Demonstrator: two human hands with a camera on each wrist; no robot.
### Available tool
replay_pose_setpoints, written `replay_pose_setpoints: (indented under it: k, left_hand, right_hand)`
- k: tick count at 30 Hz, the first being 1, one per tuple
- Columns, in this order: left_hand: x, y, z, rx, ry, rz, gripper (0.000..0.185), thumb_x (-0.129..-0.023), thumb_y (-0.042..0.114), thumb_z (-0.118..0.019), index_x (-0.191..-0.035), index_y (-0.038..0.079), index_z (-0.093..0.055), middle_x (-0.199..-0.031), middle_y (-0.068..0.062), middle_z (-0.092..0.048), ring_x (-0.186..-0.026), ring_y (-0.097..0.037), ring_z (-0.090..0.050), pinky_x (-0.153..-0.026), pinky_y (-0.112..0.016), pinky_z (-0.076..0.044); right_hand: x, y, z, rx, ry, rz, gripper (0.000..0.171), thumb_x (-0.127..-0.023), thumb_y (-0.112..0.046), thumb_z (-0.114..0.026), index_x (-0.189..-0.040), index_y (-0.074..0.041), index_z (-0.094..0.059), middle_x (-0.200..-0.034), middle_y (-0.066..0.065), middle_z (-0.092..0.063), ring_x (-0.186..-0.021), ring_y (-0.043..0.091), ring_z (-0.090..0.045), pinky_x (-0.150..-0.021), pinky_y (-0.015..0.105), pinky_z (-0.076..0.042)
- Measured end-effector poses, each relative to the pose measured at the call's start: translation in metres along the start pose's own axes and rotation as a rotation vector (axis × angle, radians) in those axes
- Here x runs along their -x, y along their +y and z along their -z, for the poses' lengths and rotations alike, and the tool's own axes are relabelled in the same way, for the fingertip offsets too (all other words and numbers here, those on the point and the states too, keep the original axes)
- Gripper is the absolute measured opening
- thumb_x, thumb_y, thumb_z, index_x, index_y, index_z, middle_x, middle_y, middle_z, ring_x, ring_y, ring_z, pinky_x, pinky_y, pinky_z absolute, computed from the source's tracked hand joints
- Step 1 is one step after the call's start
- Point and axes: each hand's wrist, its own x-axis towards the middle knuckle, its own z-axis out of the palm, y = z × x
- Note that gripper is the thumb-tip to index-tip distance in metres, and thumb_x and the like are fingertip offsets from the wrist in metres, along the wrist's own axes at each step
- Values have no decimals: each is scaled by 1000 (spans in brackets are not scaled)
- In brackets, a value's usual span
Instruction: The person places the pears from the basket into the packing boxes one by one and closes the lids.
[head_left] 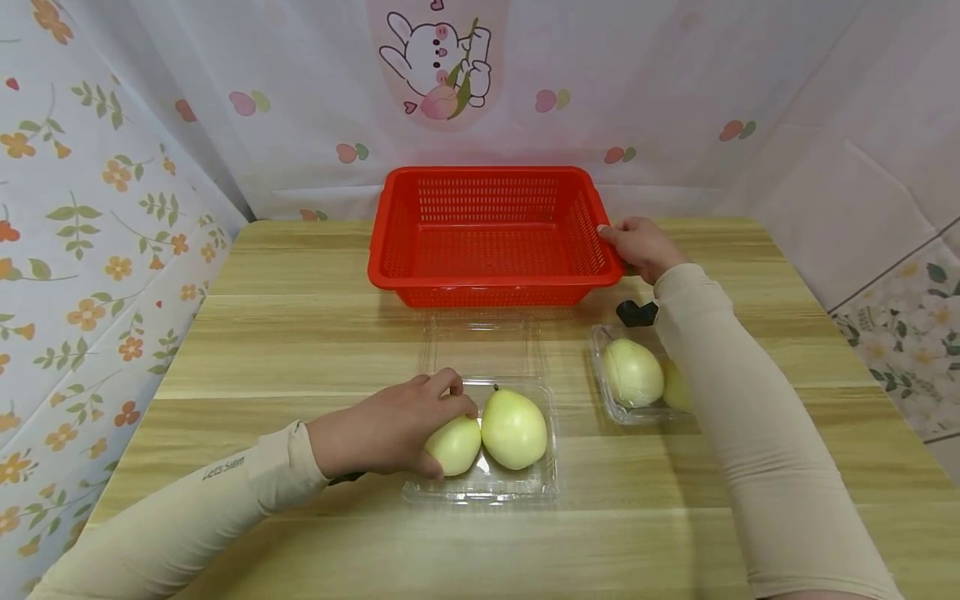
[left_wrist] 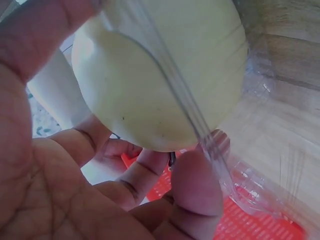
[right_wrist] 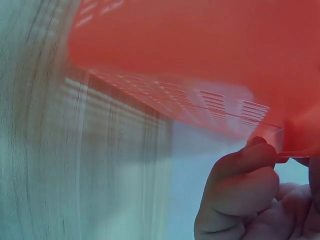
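Basket (head_left: 487,237): glossy red perforated plastic;
Tray (head_left: 480,487): thin clear plastic;
Table (head_left: 300,350): smooth wood-grain finish;
Pear (head_left: 513,429): smooth, matt skin

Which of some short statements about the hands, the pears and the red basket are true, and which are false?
1. The left hand grips a pear in the near clear tray. True.
2. The red basket holds two pears. False: it is empty.
3. The right hand grips the basket's rim. True.
4. The near tray's lid is closed. False: it lies open.
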Motion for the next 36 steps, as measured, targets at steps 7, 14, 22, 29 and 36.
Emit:
replay_pose_setpoints:
  k: [7,14,22,29,36]
  left_hand:
    - [3,-2,1,16,16,-14,60,-68,24,-90,-121,19,-63,-114,-1,-50,-93,-22,-57,-73,-32,-50]
    - [8,-5,2,32,67,-24,56,-72,24,-87,-124,17,-65,-128,-6,-55,-107,-24,-60,-84,-39,-53]
    - [16,-9,17,102,216,31,51,-82,29,-81,-126,11,-64,-121,-1,-56,-102,-20,-61,-88,-37,-52]
    - [19,-15,32,175,347,110,48,-87,30,-77,-126,8,-62,-123,-5,-57,-110,-22,-58,-93,-43,-50]
    - [21,-16,41,289,356,276,50,-90,32,-73,-133,11,-59,-131,-5,-54,-119,-28,-55,-98,-49,-46]
  right_hand:
    - [5,2,2,29,-13,9,55,-103,-44,-48,-134,1,-41,-117,16,-55,-82,19,-66,-80,34,-57]
    - [19,0,9,136,8,53,65,-101,-49,-46,-142,0,-33,-136,17,-44,-111,33,-47,-89,43,-50]
    - [56,-5,13,203,40,109,78,-100,-52,-45,-150,3,-21,-154,26,-25,-134,48,-30,-106,65,-30]
    - [95,-3,0,215,27,181,74,-100,-49,-49,-150,0,-26,-153,19,-30,-137,42,-32,-105,63,-33]
    - [120,1,-25,169,-10,254,60,-102,-38,-52,-145,1,-35,-145,16,-40,-127,36,-47,-97,49,-42]
